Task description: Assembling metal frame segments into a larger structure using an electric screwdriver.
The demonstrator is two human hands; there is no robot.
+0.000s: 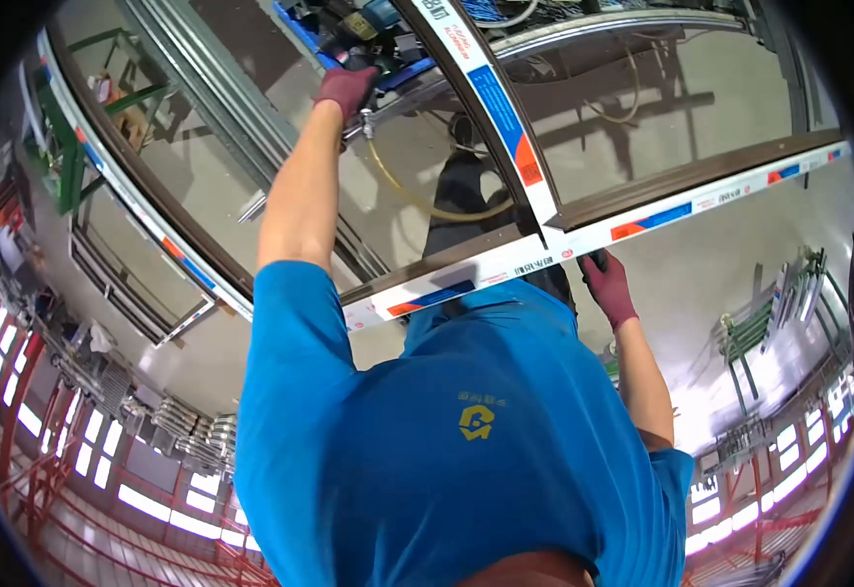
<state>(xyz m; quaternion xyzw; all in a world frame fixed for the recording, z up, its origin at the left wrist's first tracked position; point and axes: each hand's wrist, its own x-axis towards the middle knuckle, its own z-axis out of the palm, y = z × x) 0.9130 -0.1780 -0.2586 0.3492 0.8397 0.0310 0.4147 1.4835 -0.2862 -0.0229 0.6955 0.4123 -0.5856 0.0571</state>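
Note:
My left hand (348, 91), in a maroon glove, stretches across the frame to a blue tray (413, 74). Its fingers close round a dark air tool, largely covered by the glove; a metal fitting (368, 123) and a yellow hose (394, 181) hang below. A power tool (373, 20) lies in the tray just beyond. Across my waist runs a brown aluminium window frame (681, 183) faced with white printed protective film. My right hand (611, 290), gloved in maroon with a dark palm, is at the near edge of the frame, right of the bar joint; its fingers are partly hidden.
A frame bar (490, 93) runs away from me off the joint, and another long bar (143, 210) curves along the left. Metal profiles (207, 93) lie beneath at the left. Blue cables (490, 12) fill the far side. A green rack with profiles (769, 318) stands at the right.

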